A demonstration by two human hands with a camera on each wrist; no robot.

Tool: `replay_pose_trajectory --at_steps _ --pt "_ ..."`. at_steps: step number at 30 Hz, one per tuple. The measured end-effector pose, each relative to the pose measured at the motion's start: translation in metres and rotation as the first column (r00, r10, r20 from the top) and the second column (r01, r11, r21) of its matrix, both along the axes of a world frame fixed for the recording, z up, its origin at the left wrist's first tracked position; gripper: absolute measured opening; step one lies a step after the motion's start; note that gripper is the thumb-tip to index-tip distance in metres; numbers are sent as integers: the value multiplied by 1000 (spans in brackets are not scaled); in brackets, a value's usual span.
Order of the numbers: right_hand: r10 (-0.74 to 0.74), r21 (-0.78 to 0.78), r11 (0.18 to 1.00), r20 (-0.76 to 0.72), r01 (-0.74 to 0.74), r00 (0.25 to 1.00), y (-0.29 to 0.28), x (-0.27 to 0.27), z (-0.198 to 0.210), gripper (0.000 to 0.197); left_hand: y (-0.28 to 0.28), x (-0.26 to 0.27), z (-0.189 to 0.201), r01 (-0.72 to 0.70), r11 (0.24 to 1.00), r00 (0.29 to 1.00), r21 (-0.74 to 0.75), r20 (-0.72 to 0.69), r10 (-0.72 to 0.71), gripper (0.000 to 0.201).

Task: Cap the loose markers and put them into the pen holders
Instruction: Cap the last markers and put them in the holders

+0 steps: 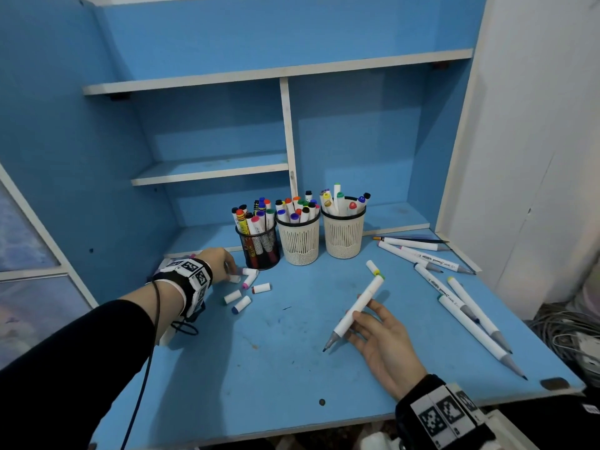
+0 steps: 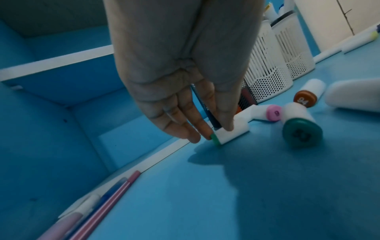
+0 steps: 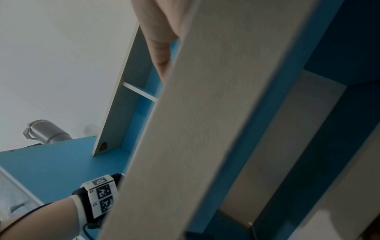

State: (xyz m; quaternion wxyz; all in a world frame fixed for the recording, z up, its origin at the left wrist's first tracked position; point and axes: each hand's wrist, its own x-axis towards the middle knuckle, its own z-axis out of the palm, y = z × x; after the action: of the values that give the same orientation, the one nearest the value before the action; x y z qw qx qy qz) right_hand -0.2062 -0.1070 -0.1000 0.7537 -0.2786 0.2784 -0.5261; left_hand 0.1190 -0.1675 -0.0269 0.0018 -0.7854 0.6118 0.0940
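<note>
The left hand point(image 1: 219, 259) is pinching a green-ended cap point(image 2: 228, 134) on the desk point(image 1: 276, 352), while the right hand point(image 1: 386, 344), palm up with loose fingers, is holding an uncapped marker point(image 1: 355, 308).

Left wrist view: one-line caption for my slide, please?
Left hand picks a green-tipped cap off the blue desk, with other loose caps beside the pen holders.
</note>
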Motion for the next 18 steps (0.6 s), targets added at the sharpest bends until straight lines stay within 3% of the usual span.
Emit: replay_pose_trajectory --at_steps 10,18 --pt "-14 3 1000 13 14 1000 3 0 1 30 20 8 -8 -52 998 998 -37 -45 51 25" --pt "28 33 999 56 -30 998 8 -3 9 29 60 -25 31 47 952 973 -302 -201 -112 17"
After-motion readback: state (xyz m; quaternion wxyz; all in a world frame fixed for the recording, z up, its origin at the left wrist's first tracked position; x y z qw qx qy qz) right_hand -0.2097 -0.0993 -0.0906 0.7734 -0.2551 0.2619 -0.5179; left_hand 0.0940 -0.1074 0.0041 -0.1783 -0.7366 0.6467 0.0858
